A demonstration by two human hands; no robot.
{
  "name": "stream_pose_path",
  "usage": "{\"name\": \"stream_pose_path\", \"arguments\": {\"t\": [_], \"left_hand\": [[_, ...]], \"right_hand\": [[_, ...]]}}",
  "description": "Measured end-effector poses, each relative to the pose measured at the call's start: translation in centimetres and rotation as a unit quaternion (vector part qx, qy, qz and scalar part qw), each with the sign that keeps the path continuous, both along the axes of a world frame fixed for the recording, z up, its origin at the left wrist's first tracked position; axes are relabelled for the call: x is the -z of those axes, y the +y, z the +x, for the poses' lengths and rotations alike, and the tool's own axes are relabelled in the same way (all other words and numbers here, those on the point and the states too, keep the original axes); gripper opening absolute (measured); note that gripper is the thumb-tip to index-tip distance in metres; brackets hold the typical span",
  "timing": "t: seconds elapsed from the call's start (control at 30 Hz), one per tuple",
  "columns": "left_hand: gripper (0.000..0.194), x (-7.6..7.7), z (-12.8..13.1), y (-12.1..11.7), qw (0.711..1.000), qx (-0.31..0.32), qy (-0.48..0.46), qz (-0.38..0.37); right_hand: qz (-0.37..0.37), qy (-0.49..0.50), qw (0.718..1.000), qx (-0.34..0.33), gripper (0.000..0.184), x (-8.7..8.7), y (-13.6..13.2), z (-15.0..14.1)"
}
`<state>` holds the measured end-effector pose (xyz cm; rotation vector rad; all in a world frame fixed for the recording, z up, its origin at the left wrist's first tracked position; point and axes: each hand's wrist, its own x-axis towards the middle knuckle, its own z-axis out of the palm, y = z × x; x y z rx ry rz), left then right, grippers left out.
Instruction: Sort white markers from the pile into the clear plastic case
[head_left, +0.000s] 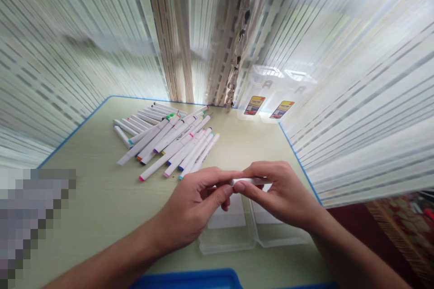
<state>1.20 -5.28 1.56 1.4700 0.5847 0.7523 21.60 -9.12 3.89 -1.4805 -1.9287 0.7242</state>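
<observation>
A white marker pen [251,181] lies level between my two hands, above the near part of the table. My right hand [283,192] is closed around its barrel, thumb in front and fingers behind. At its left end, the thumb and forefinger of my left hand [200,198] close on the tip. Its cap colour is hidden by my fingers. Below the hands are two clear plastic trays [228,240] side by side, with white at their far part. Beyond my left hand lies a loose pile of white markers [176,137] with coloured ends.
Two clear plastic cases [261,86] with yellow labels stand at the back right edge. String curtains [101,45] hang around the pale green table [91,144]. A blue plastic edge [190,278] shows at the bottom. A blurred-out patch covers the lower left.
</observation>
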Motion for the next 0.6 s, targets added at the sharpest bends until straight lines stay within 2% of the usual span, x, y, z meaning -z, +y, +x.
{"name": "stream_pose_path", "arguments": {"t": [0.27, 0.6], "left_hand": [[0.035, 0.27, -0.19, -0.26, 0.999, 0.031, 0.003, 0.021], [0.035, -0.22, -0.22, -0.46, 0.998, 0.049, 0.010, 0.045]], "right_hand": [[-0.004, -0.017, 1.000, -0.012, 0.028, -0.18, -0.02, -0.03], [-0.018, -0.030, 0.999, -0.030, 0.046, -0.34, -0.06, 0.13]]}}
